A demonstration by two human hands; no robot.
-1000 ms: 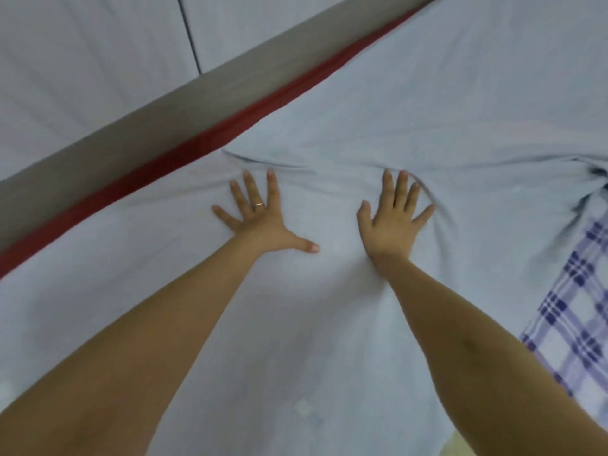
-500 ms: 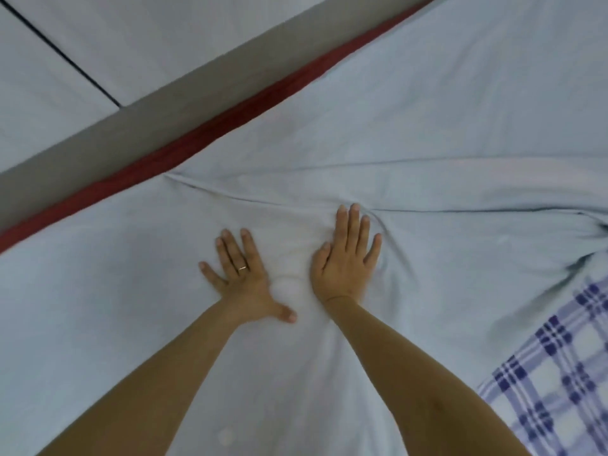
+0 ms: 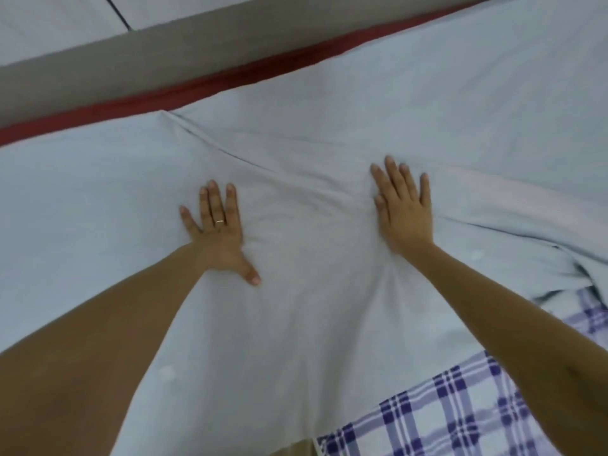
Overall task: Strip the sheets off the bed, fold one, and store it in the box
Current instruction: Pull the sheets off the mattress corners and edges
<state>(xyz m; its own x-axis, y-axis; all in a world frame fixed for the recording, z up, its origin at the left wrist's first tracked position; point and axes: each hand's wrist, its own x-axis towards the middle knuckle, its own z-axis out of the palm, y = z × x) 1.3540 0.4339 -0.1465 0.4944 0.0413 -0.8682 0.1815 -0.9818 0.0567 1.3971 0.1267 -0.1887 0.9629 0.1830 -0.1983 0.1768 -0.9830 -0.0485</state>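
A pale blue sheet (image 3: 312, 324) lies spread across the bed and fills most of the head view, with a diagonal crease running between my hands. My left hand (image 3: 217, 225), wearing a ring, presses flat on the sheet with fingers apart. My right hand (image 3: 403, 209) also lies flat on it, fingers together, against a raised fold. Neither hand holds any cloth. No box is in view.
A blue-and-white checked sheet (image 3: 460, 413) shows under the pale one at the lower right. A red mattress edge (image 3: 230, 83) and a grey bed frame (image 3: 164, 51) run along the far side, with pale floor tiles (image 3: 49, 24) beyond.
My hands were side by side, almost touching, half a second ago; now they are spread well apart on the sheet, smoothing it outward. The view has shifted.
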